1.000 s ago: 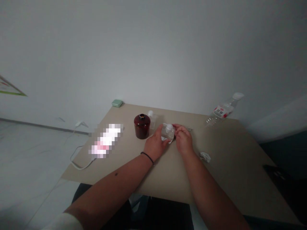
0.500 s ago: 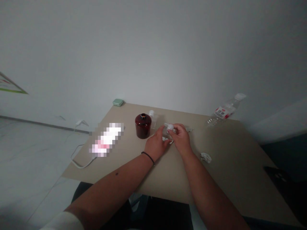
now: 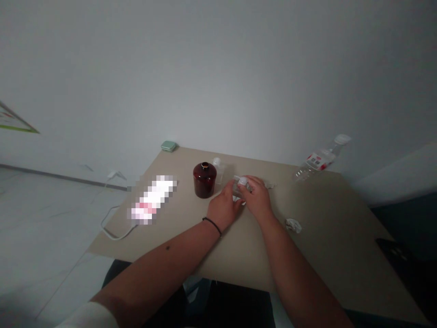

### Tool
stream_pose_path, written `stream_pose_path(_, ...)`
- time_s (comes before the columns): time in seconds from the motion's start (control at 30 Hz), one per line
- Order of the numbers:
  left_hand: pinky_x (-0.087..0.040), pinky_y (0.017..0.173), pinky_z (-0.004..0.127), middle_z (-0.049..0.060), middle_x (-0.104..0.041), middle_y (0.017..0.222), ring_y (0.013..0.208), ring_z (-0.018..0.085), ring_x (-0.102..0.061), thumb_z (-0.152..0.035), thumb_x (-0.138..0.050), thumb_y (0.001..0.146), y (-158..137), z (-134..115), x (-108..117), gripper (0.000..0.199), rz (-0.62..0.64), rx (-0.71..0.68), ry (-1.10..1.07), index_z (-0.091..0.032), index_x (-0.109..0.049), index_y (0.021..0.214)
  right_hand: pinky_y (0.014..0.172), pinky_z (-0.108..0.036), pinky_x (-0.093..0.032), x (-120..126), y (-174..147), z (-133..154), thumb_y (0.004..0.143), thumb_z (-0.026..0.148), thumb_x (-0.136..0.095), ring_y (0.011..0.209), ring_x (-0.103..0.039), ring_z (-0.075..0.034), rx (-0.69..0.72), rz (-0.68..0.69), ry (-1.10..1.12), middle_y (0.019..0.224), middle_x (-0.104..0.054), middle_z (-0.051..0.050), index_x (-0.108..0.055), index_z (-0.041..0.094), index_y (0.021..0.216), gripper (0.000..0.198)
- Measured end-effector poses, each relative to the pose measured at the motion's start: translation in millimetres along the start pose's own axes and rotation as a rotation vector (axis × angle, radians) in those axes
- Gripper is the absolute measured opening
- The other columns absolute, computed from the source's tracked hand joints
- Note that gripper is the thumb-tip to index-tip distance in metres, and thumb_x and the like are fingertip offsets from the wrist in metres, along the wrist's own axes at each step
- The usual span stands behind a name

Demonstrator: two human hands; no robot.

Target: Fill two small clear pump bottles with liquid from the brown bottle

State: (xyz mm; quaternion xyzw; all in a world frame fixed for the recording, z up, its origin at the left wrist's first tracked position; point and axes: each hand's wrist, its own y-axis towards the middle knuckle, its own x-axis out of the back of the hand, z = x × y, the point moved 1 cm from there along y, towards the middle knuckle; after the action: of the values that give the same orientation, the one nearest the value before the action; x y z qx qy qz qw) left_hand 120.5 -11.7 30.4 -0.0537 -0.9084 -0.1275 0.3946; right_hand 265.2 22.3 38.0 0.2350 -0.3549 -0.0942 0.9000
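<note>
Near the middle of the table, both my hands are on a small clear bottle with a white top (image 3: pixel 242 181). My left hand (image 3: pixel 222 208), a dark band on its wrist, is closed around the lower side of the bottle. From the other side my right hand (image 3: pixel 258 197) grips it, the thumb at the white top. My fingers hide much of the bottle's body. Just left of my hands stands a dark red-brown bottle (image 3: pixel 204 183) with an open neck. Behind that is another clear bottle with a white cap (image 3: pixel 216 161), partly hidden.
A crumpled white tissue (image 3: pixel 292 225) lies right of my right forearm. A large clear plastic bottle (image 3: pixel 319 160) leans at the back right. On the left are a blurred-out bright screen (image 3: pixel 155 198) with a white cable (image 3: pixel 114 238) and a green case (image 3: pixel 168 146).
My hands stay in almost the same place on the clear bottle. The right fingers have shifted slightly about its white top. Everything else is unchanged apart from a slight camera shift.
</note>
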Motion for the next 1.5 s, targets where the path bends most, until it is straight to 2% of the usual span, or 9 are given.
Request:
stream_pose_path(0.13, -0.057, 0.084, 0.035, 0.018, -0.058, 0.143, 0.106, 0.027, -0.072, -0.027, -0.063, 0.093, -1, -3, 0, 0.065, 0.011, 0.015, 0.041, -0.018, -0.033, 0.15, 0.101, -0.045, -0.046, -3, -3, 14, 0.09, 0.039, -0.059, 0.105, -0.065, -0.029, 0.023, -0.043, -0.155, 0.104, -0.076, -0.012, -0.076, 0.021, 0.096, 0.025)
stream_pose_path(0.3, -0.057, 0.082, 0.037, 0.018, -0.063, 0.137, 0.102, 0.029, -0.073, -0.026, -0.061, 0.094, -1, -3, 1, 0.061, 0.0, 0.007, 0.035, -0.016, -0.035, 0.148, 0.108, -0.053, -0.038, -7, -5, 17, 0.089, 0.044, -0.061, 0.108, -0.066, -0.031, -0.118, -0.085, -0.262, 0.109, -0.076, -0.013, -0.077, 0.021, 0.097, 0.029)
stream_pose_path(0.47, -0.056, 0.085, 0.037, 0.015, -0.066, 0.132, 0.105, 0.028, -0.072, -0.033, -0.068, 0.091, 1, 3, 2, 0.065, 0.003, -0.005, -0.035, -0.02, -0.037, 0.146, 0.11, -0.046, -0.043, 12, 12, -8, 0.085, 0.053, -0.062, 0.127, -0.059, -0.028, -0.044, 0.224, 0.034, 0.136, -0.066, -0.013, -0.075, 0.023, 0.115, 0.045)
stream_pose_path(0.6, -0.056, 0.084, 0.036, 0.013, -0.069, 0.128, 0.102, 0.028, -0.073, -0.034, -0.069, 0.09, 2, 6, 1, 0.064, 0.015, -0.016, -0.059, -0.023, -0.038, 0.145, 0.113, -0.047, -0.041, 27, 26, -21, 0.084, 0.049, -0.065, 0.129, -0.058, -0.027, 0.032, 0.385, 0.045, 0.137, -0.066, -0.008, -0.077, 0.029, 0.11, 0.035)
stream_pose_path(0.9, -0.057, 0.084, 0.036, 0.015, -0.063, 0.137, 0.103, 0.027, -0.073, -0.033, -0.066, 0.092, 2, 1, -2, 0.064, 0.016, 0.028, -0.043, -0.022, -0.036, 0.147, 0.106, -0.049, -0.045, 9, 1, -2, 0.087, 0.041, -0.058, 0.116, -0.063, -0.03, -0.015, 0.081, -0.135, 0.115, -0.075, -0.011, -0.077, 0.024, 0.106, 0.032)
stream_pose_path(1.03, -0.056, 0.094, 0.038, 0.017, -0.055, 0.145, 0.119, 0.028, -0.066, -0.026, -0.063, 0.091, 1, 6, -6, 0.067, -0.018, -0.033, -0.097, -0.021, -0.03, 0.149, 0.095, -0.042, -0.049, 7, 1, 10, 0.089, 0.044, -0.053, 0.105, -0.066, -0.027, -0.045, 0.081, -0.149, 0.109, -0.075, -0.01, -0.074, 0.022, 0.102, 0.033)
stream_pose_path(1.17, -0.046, 0.113, 0.047, 0.021, -0.041, 0.155, 0.147, 0.03, -0.039, -0.021, -0.058, 0.089, -6, 12, -4, 0.067, -0.12, -0.195, -0.147, -0.015, -0.028, 0.149, 0.078, -0.036, -0.049, 3, 22, 17, 0.085, 0.048, -0.06, 0.085, -0.064, -0.025, -0.131, 0.087, -0.323, 0.091, -0.07, -0.01, -0.068, 0.021, 0.082, 0.028)
stream_pose_path(1.27, -0.042, 0.116, 0.051, 0.023, -0.035, 0.157, 0.149, 0.031, -0.035, -0.018, -0.054, 0.089, -14, 13, 2, 0.062, -0.158, -0.234, -0.129, -0.012, -0.032, 0.146, 0.073, -0.034, -0.046, -4, 42, 20, 0.08, 0.05, -0.068, 0.083, -0.063, -0.024, -0.196, 0.083, -0.437, 0.092, -0.067, -0.009, -0.063, 0.021, 0.078, 0.029)
stream_pose_path(1.5, -0.051, 0.107, 0.042, 0.014, -0.062, 0.132, 0.125, 0.025, -0.058, -0.012, -0.049, 0.083, -30, 3, 20, 0.045, -0.124, -0.546, -0.158, -0.016, -0.054, 0.128, 0.074, -0.034, -0.046, -21, 65, 20, 0.079, 0.054, -0.067, 0.084, -0.063, -0.024, -0.256, 0.043, -0.441, 0.09, -0.067, -0.009, -0.06, 0.022, 0.081, 0.034)
